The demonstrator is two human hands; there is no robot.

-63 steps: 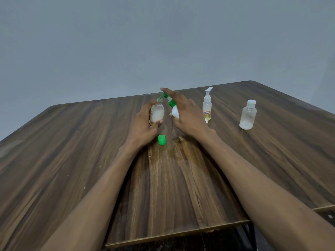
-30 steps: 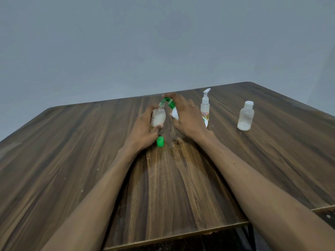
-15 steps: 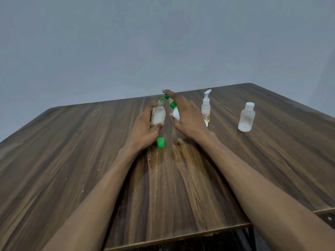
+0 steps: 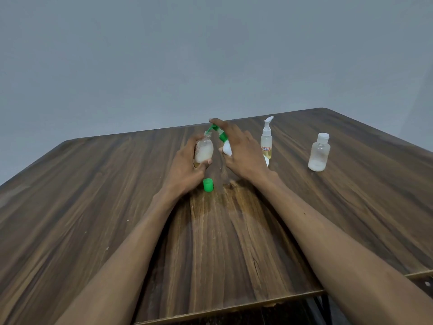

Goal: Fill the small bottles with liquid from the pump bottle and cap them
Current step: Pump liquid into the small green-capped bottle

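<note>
Wooden table (image 4: 328, 207): left hand (image 4: 185, 167) grips small bottle (image 4: 203, 150); right hand (image 4: 241, 153) clasps pump bottle (image 4: 225, 143), filling. Next, green cap (image 4: 208, 185) below the grip.

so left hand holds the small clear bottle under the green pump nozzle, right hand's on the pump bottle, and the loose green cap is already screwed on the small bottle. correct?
Not quite. In the head view the loose green plastic cap lies on the wooden table, near the left hand; the small clear bottle is uncapped under the green pump nozzle. The right hand is on the white pump bottle, as you said.
</note>
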